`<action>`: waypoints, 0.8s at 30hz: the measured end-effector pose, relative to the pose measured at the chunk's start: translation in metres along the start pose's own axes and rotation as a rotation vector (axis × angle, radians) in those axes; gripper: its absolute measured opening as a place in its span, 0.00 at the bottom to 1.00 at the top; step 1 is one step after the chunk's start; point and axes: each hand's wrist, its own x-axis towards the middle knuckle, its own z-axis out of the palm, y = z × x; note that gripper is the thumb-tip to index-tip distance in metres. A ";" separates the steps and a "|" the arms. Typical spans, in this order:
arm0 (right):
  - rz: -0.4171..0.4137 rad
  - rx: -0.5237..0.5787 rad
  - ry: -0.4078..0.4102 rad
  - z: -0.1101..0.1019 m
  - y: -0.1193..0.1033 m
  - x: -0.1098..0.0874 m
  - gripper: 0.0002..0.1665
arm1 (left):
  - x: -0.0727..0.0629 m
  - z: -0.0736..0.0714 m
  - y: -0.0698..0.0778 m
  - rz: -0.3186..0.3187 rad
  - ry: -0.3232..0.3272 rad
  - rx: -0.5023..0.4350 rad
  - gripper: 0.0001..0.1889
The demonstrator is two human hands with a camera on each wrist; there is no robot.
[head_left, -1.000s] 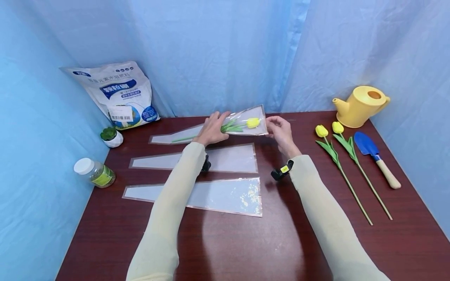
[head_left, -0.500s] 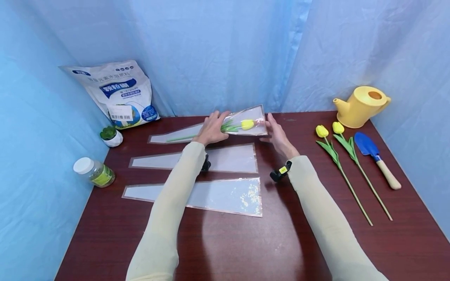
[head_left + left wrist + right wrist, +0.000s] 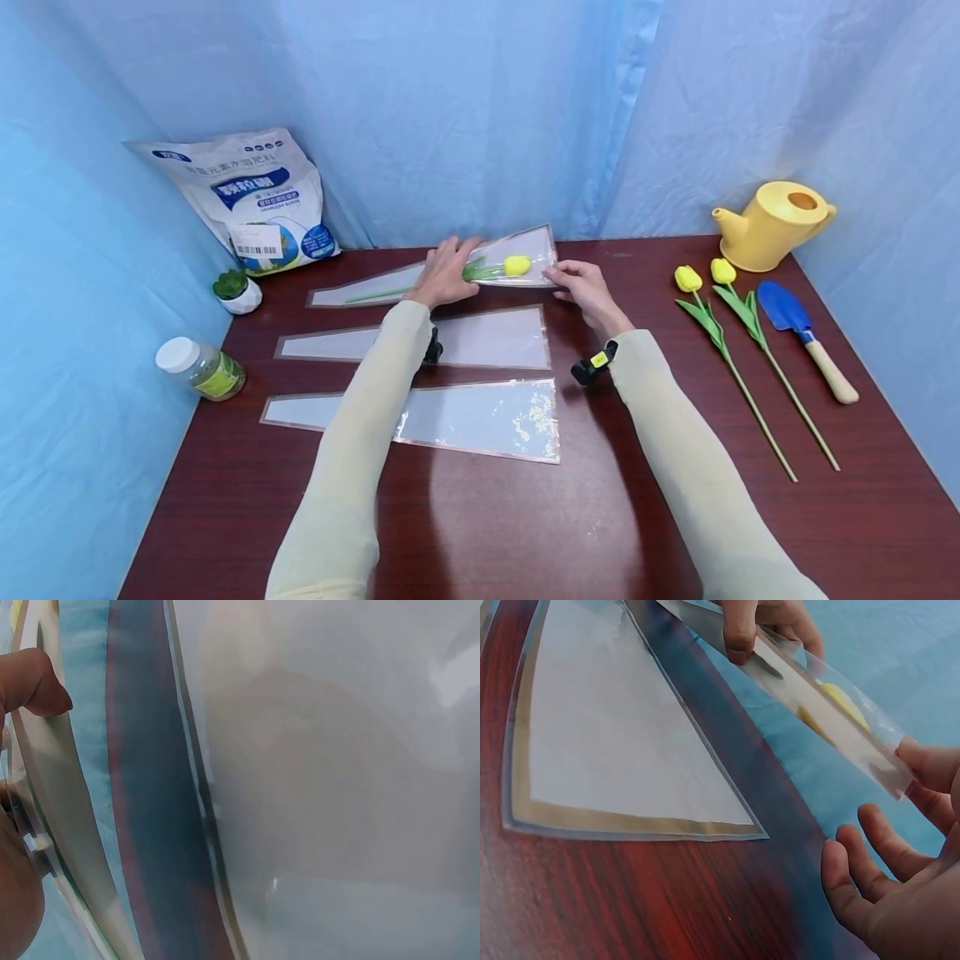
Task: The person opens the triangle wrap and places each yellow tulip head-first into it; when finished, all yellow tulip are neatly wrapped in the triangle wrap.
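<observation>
A clear flower sleeve with a pale border is at the back of the table, its wide end raised. Inside lies a yellow tulip with green leaves, stem pointing left. My left hand grips the sleeve around its middle, covering part of the stem; in the right wrist view its thumb is on the near face and its fingers behind. My right hand pinches the sleeve's wide end at the lower right corner between thumb and index finger, other fingers spread below.
Two flat flower sleeves, a middle one and a front one, lie nearer. At right are two tulips, a blue trowel and a yellow watering can. At left stand a fertilizer bag, small succulent and jar.
The tulip has slid left, deeper into the sleeve, and the sleeve has shifted slightly left. My right hand opened at the wide end, then closed its thumb and index finger on the lower right corner.
</observation>
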 end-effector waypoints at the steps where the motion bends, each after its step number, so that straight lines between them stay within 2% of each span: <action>1: 0.004 -0.007 0.000 0.001 0.001 0.001 0.11 | 0.000 0.000 -0.001 -0.002 -0.002 -0.005 0.44; 5: 0.014 -0.088 0.008 0.003 0.002 0.002 0.03 | -0.001 0.000 -0.007 -0.007 -0.012 -0.010 0.44; 11: 0.004 -0.266 0.009 0.008 0.004 0.006 0.19 | -0.001 -0.001 -0.015 -0.032 -0.018 0.032 0.45; 19: -0.019 -0.505 0.029 0.009 0.006 0.013 0.17 | -0.001 -0.002 -0.019 -0.042 -0.053 0.027 0.49; 24: -0.025 -0.584 0.040 0.011 0.006 0.013 0.16 | -0.003 -0.001 -0.020 -0.041 -0.060 0.020 0.52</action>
